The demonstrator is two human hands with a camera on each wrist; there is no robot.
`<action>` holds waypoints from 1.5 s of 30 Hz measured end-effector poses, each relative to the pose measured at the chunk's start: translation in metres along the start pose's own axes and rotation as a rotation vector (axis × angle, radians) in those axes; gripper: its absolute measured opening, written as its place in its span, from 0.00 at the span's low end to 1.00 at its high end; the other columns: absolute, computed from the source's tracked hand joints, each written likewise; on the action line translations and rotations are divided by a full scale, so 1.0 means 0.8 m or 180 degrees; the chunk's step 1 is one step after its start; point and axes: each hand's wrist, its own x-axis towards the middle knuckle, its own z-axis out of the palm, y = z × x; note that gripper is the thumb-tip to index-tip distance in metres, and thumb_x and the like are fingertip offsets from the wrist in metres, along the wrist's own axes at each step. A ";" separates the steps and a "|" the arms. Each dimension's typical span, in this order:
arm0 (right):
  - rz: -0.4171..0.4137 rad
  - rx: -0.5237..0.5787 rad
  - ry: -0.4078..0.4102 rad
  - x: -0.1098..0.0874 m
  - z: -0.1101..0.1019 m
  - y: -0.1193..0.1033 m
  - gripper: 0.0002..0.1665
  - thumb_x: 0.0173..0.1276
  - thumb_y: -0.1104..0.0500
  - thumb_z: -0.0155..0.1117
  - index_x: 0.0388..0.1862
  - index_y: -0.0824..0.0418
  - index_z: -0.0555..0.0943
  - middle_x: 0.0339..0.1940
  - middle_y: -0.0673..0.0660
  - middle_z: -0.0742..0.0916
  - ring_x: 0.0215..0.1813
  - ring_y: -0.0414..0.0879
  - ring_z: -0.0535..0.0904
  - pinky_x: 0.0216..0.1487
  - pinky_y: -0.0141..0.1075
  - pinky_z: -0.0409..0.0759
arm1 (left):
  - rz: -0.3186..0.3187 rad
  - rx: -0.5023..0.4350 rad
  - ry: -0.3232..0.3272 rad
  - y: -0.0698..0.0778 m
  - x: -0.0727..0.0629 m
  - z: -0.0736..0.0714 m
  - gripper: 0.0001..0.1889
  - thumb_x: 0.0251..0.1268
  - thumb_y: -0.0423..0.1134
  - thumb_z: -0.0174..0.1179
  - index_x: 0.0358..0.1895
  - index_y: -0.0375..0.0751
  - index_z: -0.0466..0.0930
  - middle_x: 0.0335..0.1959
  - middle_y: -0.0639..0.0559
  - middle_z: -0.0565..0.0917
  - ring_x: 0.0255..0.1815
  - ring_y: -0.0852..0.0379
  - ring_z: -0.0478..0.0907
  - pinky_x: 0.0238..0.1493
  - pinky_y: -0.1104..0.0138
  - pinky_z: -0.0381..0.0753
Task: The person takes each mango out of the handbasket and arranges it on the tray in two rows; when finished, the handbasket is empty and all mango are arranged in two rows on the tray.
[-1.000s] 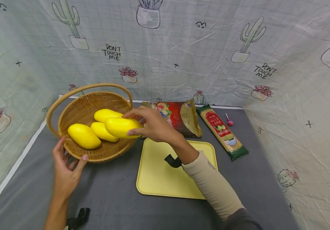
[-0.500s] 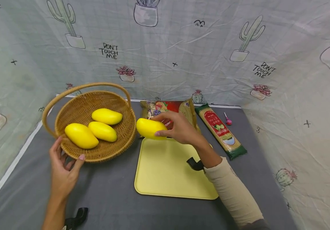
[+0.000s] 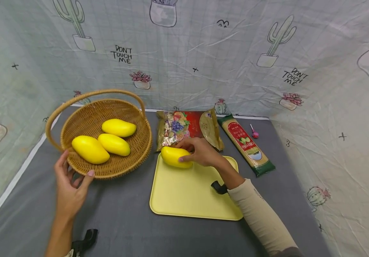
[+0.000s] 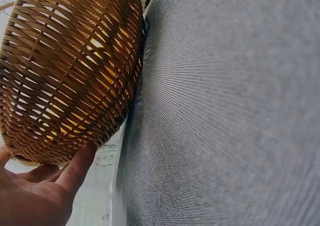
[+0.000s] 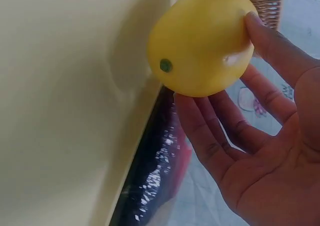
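My right hand [image 3: 202,152] holds a yellow mango [image 3: 174,157] between thumb and fingers at the far left part of the yellow tray [image 3: 190,200]. In the right wrist view, the mango [image 5: 200,41] shows a green stem spot, and its shadow falls on the tray. My left hand [image 3: 71,189] grips the near left rim of a wicker basket [image 3: 136,157] that has an arched handle. Inside the basket lie three more mangoes, one at the left [image 3: 90,150], one in the middle [image 3: 114,144] and one at the back [image 3: 119,127]. The left wrist view shows fingers against the basket's woven side [image 4: 65,71].
Behind the tray lies a red and gold candy bag [image 3: 200,125]. To its right is a green and tan pasta packet [image 3: 246,144], with a pink lollipop [image 3: 255,135] beside it. A cactus-print cloth [image 3: 197,53] hangs around the grey table [image 3: 120,214].
The right hand has carried the mango out from above the basket, to the right and down to the tray. The left hand stays at the basket's rim.
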 end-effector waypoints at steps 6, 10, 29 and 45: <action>0.0099 -0.0198 -0.0006 0.006 0.006 0.005 0.22 0.67 0.52 0.80 0.58 0.54 0.88 0.50 0.53 0.93 0.47 0.46 0.87 0.54 0.40 0.86 | -0.0049 -0.0044 -0.0013 -0.001 0.000 0.001 0.50 0.69 0.22 0.64 0.87 0.55 0.48 0.86 0.49 0.55 0.72 0.52 0.69 0.54 0.84 0.73; 0.0142 -0.0240 -0.0005 0.011 0.008 0.003 0.22 0.67 0.51 0.80 0.58 0.56 0.88 0.50 0.53 0.93 0.49 0.46 0.88 0.56 0.41 0.86 | -0.0031 -0.0041 0.0016 -0.002 -0.001 0.001 0.50 0.68 0.21 0.64 0.87 0.55 0.48 0.86 0.49 0.56 0.70 0.53 0.70 0.54 0.84 0.74; -0.0014 -0.0554 0.0683 0.012 0.010 -0.030 0.27 0.68 0.47 0.78 0.62 0.57 0.87 0.56 0.57 0.92 0.54 0.54 0.88 0.55 0.46 0.87 | -0.0053 0.0001 -0.0005 0.000 -0.002 0.000 0.51 0.68 0.22 0.65 0.87 0.55 0.47 0.87 0.48 0.55 0.73 0.51 0.68 0.54 0.84 0.72; -0.0881 -0.0305 0.0713 0.061 0.043 -0.144 0.36 0.65 0.44 0.81 0.70 0.51 0.81 0.63 0.48 0.88 0.62 0.44 0.83 0.58 0.29 0.80 | -0.0016 0.0050 0.0036 0.002 -0.002 0.002 0.50 0.68 0.22 0.65 0.86 0.53 0.48 0.86 0.47 0.57 0.70 0.54 0.71 0.54 0.85 0.73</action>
